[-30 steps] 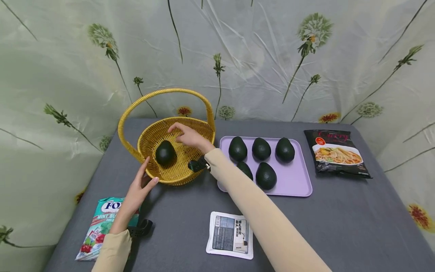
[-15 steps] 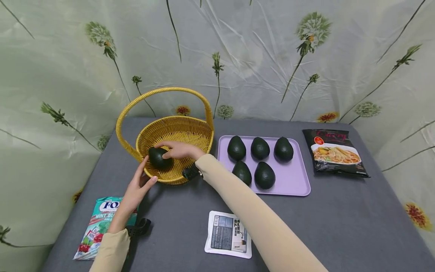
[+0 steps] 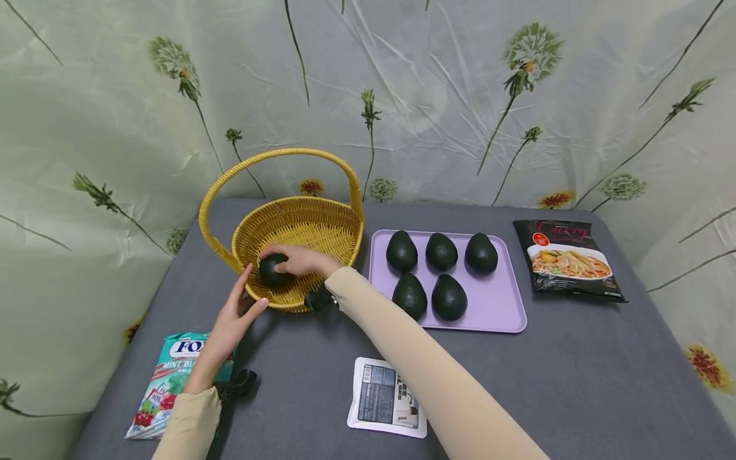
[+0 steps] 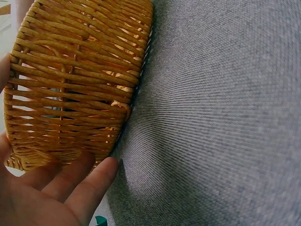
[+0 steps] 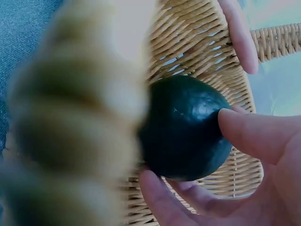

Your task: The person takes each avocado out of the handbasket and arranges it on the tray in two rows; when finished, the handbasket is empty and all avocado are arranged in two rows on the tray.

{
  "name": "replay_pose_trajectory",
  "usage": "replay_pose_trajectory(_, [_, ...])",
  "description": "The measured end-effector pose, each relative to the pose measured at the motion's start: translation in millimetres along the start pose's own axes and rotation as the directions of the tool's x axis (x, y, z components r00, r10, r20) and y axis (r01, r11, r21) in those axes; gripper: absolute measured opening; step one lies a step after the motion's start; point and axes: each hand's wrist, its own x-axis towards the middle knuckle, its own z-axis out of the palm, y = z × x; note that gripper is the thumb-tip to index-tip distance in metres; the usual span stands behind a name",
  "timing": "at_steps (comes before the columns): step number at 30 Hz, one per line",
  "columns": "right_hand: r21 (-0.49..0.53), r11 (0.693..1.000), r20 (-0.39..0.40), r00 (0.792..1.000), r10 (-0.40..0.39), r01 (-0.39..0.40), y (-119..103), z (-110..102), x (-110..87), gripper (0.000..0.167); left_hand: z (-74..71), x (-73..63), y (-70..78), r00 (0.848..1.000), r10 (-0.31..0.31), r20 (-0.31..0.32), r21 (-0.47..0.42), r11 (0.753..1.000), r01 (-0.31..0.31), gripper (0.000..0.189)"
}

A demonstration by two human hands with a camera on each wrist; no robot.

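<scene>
A yellow wicker basket point(image 3: 299, 214) with a tall handle stands on the left of the table. Inside it, near the front left wall, lies a dark green avocado point(image 3: 268, 271). My right hand point(image 3: 301, 260) reaches in and grips this avocado between thumb and fingers; in the right wrist view the thumb presses one side of the avocado point(image 5: 183, 127) and fingertips reach its lower side. My left hand point(image 3: 230, 322) touches the basket's front left rim, thumb and forefinger spread. In the left wrist view, its fairly straight fingers point(image 4: 91, 188) lie against the outer wicker wall.
A lilac tray point(image 3: 494, 313) with several avocados stands right of the basket. A black noodle packet point(image 3: 566, 262) lies farther right. The white pouch point(image 3: 379, 399) is at the front, partly under the right sleeve. A green candy bag point(image 3: 167, 383) lies beneath the left forearm.
My right hand has moved left and down from the middle of the basket and taken hold of the avocado, which has shifted slightly. My left hand stays at the rim.
</scene>
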Motion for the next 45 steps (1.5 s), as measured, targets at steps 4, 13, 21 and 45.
replay_pose_trajectory(4, [0.116, 0.993, -0.044, 0.998, 0.037, -0.031, 2, -7, -9.2, 0.041, 0.0, 1.3, -0.9, 1.0, -0.002, -0.001, 0.002, 1.0, 0.002, 0.075])
replay_pose_trajectory(13, [0.307, 0.949, -0.14, 0.99, -0.023, 0.065, 12, -41, -48.6, 0.04, -0.1, 2.3, -2.0, 1.0, 0.0, -0.007, 0.002, 1.0, 0.0, 0.075])
replay_pose_trajectory(21, [0.368, 0.919, -0.221, 0.973, -0.059, 0.14, 37, -66, -106.6, 0.041, 1.2, 0.0, 0.2, 1.0, 0.005, -0.003, 0.016, 1.0, -0.005, 0.075])
replay_pose_trajectory(45, [0.353, 0.934, -0.443, 0.871, 0.214, -0.049, 144, -66, -336.1, 0.044, 1.4, -0.8, 0.1, 1.0, 0.003, -0.006, 0.028, 1.0, -0.003, 0.075])
